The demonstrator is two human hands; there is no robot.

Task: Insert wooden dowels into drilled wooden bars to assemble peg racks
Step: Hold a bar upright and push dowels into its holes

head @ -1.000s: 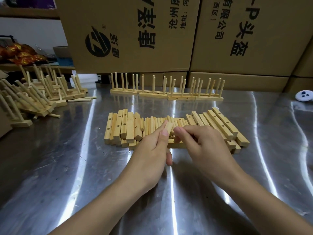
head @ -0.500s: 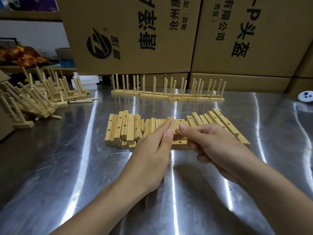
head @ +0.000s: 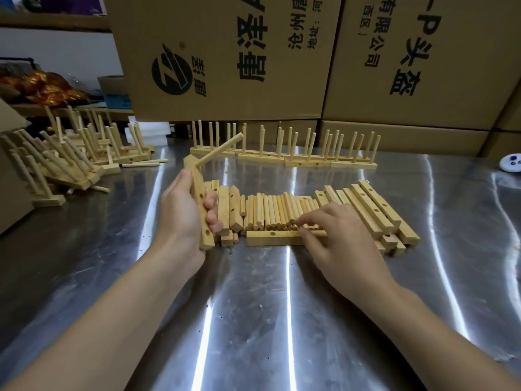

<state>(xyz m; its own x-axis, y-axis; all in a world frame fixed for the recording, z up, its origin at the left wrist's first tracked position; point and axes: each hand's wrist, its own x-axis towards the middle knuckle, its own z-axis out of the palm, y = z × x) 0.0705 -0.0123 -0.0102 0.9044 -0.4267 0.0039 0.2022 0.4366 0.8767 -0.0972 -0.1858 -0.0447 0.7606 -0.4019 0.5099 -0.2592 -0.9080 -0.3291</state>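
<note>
We grip the drilled bar (head: 198, 176) in our left hand (head: 180, 213), fingers curled round its middle. It stands near upright, with one dowel (head: 220, 149) seated at the top end and jutting up to the right. Its empty holes (head: 207, 232) face right, toward our right hand (head: 338, 235), the nearer one to the loose dowels (head: 270, 210). Its fingertips rest on them; whether they pinch one we cannot tell. The dowels lie side by side on the worktop (head: 253, 320), long axes running away from us. The bar is pale, square-edged wood, the dowels are smooth round pegs, and the worktop is streaky polished steel.
</note>
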